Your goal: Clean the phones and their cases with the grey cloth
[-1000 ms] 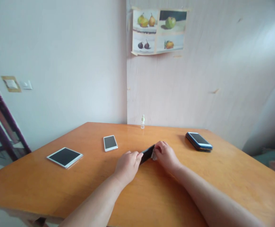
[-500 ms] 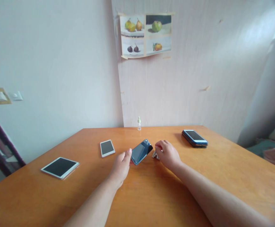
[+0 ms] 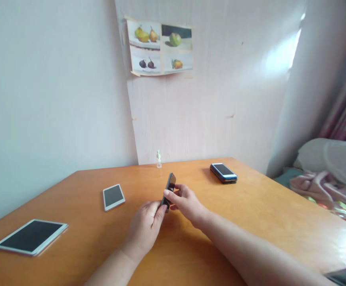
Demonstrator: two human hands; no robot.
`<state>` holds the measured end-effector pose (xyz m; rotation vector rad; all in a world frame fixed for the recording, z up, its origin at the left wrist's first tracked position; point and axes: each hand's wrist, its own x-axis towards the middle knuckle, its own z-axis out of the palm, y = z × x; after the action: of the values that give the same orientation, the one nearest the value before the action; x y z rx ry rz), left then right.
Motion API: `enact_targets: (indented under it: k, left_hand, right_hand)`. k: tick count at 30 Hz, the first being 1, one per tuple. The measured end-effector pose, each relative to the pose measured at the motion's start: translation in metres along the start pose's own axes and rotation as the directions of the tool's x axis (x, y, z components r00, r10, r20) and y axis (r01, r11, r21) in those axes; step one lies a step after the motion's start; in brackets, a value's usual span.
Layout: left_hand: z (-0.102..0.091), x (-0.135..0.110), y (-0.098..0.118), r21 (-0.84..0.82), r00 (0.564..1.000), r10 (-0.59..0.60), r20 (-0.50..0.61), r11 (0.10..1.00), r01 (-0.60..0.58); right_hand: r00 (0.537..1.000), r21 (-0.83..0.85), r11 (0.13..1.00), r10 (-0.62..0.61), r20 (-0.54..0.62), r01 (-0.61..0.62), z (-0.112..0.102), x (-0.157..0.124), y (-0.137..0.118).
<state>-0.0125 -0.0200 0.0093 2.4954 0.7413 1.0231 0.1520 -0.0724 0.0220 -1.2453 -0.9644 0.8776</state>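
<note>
A dark smartphone (image 3: 171, 182) is held up over the middle of the table, turned so that its narrow side edge faces me. My left hand (image 3: 145, 227) is closed on its lower end, thumb along the near edge. My right hand (image 3: 190, 205) grips the phone from the right, with its thumb on the edge and its fingers round the other side. Whether a white wad is under the right fingers cannot be seen. On the left lie a small white tablet (image 3: 114, 196) and a larger white tablet (image 3: 31, 236), dark screens up.
A stack of phones (image 3: 224, 171) lies at the back right of the wooden table (image 3: 86, 198). Near the back edge stands a small clear pump bottle (image 3: 159, 161). Fruit pictures (image 3: 161, 48) hang on the wall. Bedding (image 3: 333, 167) is off to the right.
The phone has turned from screen up to edge-on. My right hand has come from beside it to grip it; the white wad under that hand no longer shows. The view has swung right.
</note>
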Motion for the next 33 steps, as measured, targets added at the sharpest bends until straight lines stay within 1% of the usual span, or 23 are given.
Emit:
enact_targets:
  k: [3, 6, 8, 10, 11, 12, 14, 15, 16, 17, 18, 19, 22, 25, 29, 33]
  left_hand:
    - [0.002, -0.001, 0.004, 0.06, 0.998, 0.06, -0.002, 0.996, -0.06]
    - [0.002, -0.001, 0.006, 0.057, 0.997, 0.078, 0.021, 0.995, -0.079]
    - [0.003, -0.001, 0.005, 0.039, 0.996, 0.084, 0.043, 0.996, -0.086]
    - [0.005, -0.001, 0.002, 0.038, 0.995, 0.091, 0.041, 0.995, -0.093]
    - [0.005, -0.001, -0.001, 0.047, 0.995, 0.092, 0.032, 0.995, -0.093]
    - [0.006, -0.001, -0.004, 0.059, 0.996, 0.092, 0.018, 0.994, -0.093]
    - [0.007, 0.0, -0.011, 0.087, 0.996, 0.087, -0.006, 0.993, -0.086]
    - [0.007, 0.001, -0.014, 0.098, 0.996, 0.083, -0.014, 0.992, -0.081]
    - [0.006, 0.001, -0.017, 0.106, 0.997, 0.08, -0.022, 0.991, -0.078]
    - [0.006, 0.002, -0.019, 0.112, 0.997, 0.079, -0.027, 0.991, -0.075]
    - [0.005, 0.003, -0.021, 0.117, 0.996, 0.078, -0.035, 0.99, -0.074]
    - [0.004, 0.003, -0.022, 0.12, 0.996, 0.079, -0.04, 0.99, -0.074]
    - [0.003, 0.005, -0.024, 0.121, 0.996, 0.081, -0.045, 0.99, -0.075]
    - [0.003, 0.005, -0.026, 0.116, 0.996, 0.079, -0.032, 0.99, -0.075]
    - [0.004, 0.005, -0.027, 0.118, 0.998, 0.066, -0.01, 0.991, -0.065]
    - [0.001, 0.003, -0.021, 0.127, 0.999, 0.043, 0.014, 0.991, -0.044]
  right_hand:
    - [0.998, 0.025, 1.0, -0.009, -0.06, 0.01, 0.004, -0.002, -0.005]
    - [0.996, -0.028, 1.0, -0.003, -0.095, 0.0, 0.003, -0.002, -0.009]
    - [0.993, -0.133, 0.991, -0.019, -0.115, 0.004, -0.004, 0.001, -0.012]
    - [0.988, -0.309, 0.951, -0.054, -0.143, 0.007, -0.017, 0.006, -0.016]
    - [0.984, -0.422, 0.907, -0.071, -0.162, -0.003, -0.026, 0.01, -0.019]
    - [0.979, -0.542, 0.84, -0.084, -0.185, -0.03, -0.036, 0.013, -0.021]
    - [0.962, -0.75, 0.648, -0.099, -0.254, -0.132, -0.057, 0.02, -0.027]
    - [0.951, -0.818, 0.542, -0.103, -0.292, -0.192, -0.068, 0.023, -0.029]
    - [0.937, -0.859, 0.446, -0.109, -0.333, -0.253, -0.078, 0.026, -0.03]
    - [0.919, -0.877, 0.368, -0.119, -0.375, -0.31, -0.088, 0.029, -0.031]
    - [0.901, -0.88, 0.311, -0.131, -0.414, -0.359, -0.097, 0.032, -0.031]
    - [0.883, -0.875, 0.273, -0.142, -0.447, -0.399, -0.106, 0.034, -0.029]
    - [0.835, -0.841, 0.225, -0.151, -0.529, -0.492, -0.125, 0.039, -0.022]
    - [0.806, -0.811, 0.205, -0.133, -0.577, -0.548, -0.136, 0.042, -0.015]
    - [0.797, -0.802, 0.187, -0.118, -0.592, -0.567, -0.143, 0.044, -0.009]
    - [0.807, -0.805, 0.171, -0.078, -0.586, -0.568, -0.149, 0.043, -0.004]
